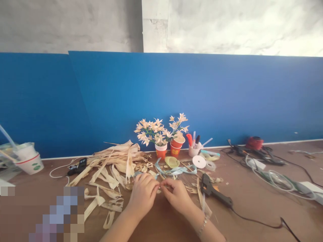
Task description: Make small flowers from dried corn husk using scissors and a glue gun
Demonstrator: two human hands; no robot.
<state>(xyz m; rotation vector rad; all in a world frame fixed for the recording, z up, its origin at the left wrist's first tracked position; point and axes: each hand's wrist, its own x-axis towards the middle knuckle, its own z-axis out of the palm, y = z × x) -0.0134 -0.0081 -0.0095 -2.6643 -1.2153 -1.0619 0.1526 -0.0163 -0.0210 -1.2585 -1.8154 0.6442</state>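
Head view, hands (144, 189), flowers (155, 128) in cups (160, 153)

Flowers (155, 127) stand in cups (161, 153) before the partition (161, 84), husks (130, 164) to their left, glue gun (208, 186) front right.

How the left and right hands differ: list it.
The right hand has a bracelet at its wrist; the left hand shows none. The left hand is nearer the dry husk pile; the right hand, nearer the glue gun. Both have bent fingers, tips nearly meeting.

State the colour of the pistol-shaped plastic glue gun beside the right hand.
The glue gun is mostly black or very dark grey; best seen in the head view.
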